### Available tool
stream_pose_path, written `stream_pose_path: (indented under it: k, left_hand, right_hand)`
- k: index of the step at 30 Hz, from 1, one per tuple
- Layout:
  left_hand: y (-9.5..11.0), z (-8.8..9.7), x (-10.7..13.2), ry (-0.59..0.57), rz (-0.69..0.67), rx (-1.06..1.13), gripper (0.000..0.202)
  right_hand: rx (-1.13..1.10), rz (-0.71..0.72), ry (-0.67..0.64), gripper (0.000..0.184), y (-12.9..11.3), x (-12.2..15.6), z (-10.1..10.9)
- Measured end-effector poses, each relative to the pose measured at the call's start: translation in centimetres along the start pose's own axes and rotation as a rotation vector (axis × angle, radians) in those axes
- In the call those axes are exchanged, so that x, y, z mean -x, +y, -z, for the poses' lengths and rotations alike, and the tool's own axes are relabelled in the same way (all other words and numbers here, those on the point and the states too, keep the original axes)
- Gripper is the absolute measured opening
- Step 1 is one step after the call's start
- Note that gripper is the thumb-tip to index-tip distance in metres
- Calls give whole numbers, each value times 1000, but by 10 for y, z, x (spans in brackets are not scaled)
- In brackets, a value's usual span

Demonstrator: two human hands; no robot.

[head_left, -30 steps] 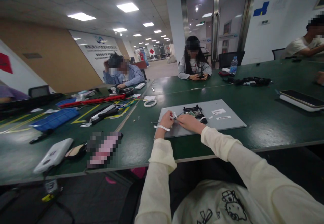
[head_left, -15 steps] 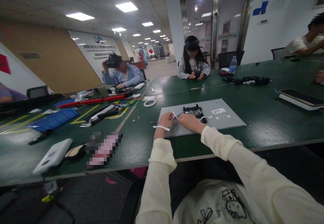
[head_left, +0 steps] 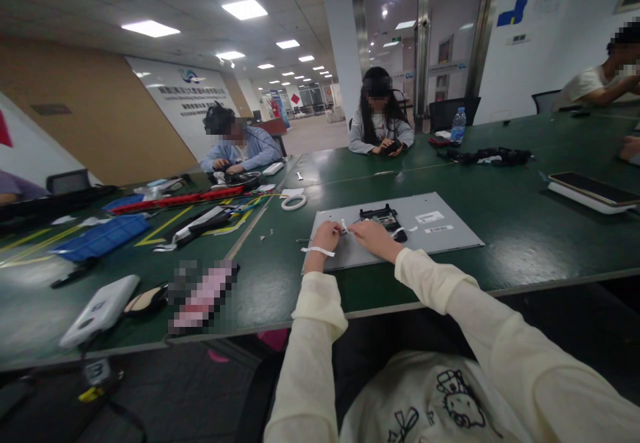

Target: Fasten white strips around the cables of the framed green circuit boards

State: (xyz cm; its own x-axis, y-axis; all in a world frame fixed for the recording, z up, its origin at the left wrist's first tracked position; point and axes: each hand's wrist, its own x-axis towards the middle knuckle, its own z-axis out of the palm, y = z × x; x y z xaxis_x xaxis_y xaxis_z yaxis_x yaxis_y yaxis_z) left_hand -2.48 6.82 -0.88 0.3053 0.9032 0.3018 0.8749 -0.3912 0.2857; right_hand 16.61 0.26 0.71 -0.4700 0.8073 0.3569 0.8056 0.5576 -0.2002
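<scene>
Fingers of the left hand are bent and gathered near one another, and those of the right hand come to meet them, with a small white strip between the two hands. At this size it is not possible to tell if they are clamped on it or only touch it.

From the left side, a blue tray is on the green tabletop. Nearer to the person, a white device with rounded corners lies by the front edge, and to its right is a pink item, which is blurred. Farther back, one person in blue sleeves sits at the tabletop. A white ring lies flat, behind and to the left of the hands.

Around the left wrist goes a white band. Both hands are above the left part of a grey panel, which lies flat before the person. On this panel, just beyond the right hand, is a black frame with a circuit board inside; a second white strip is at its near right corner. More to the right, two white labels are on the panel. Well apart, a dark flat device rests upon a white one.
</scene>
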Motion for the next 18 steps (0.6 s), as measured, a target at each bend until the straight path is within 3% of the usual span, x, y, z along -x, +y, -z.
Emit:
stream_pose_path:
  k: [5,9,13,18]
  left_hand:
    - [1,-1,1,15,7,-26,22]
    - [1,0,1,12,17,-27,22]
    - [1,-1,0,15,30,-12,21]
    - [0,-4,-1,18,34,-5,20]
  right_hand:
    - [-130,-115,169,34,6,-3,-3]
    - [-169,-137,218,31,7,-3,-1]
    - [-141,-83,200,27,7,-5,-3]
    - [-75,-8,82,27,5,-5,-6]
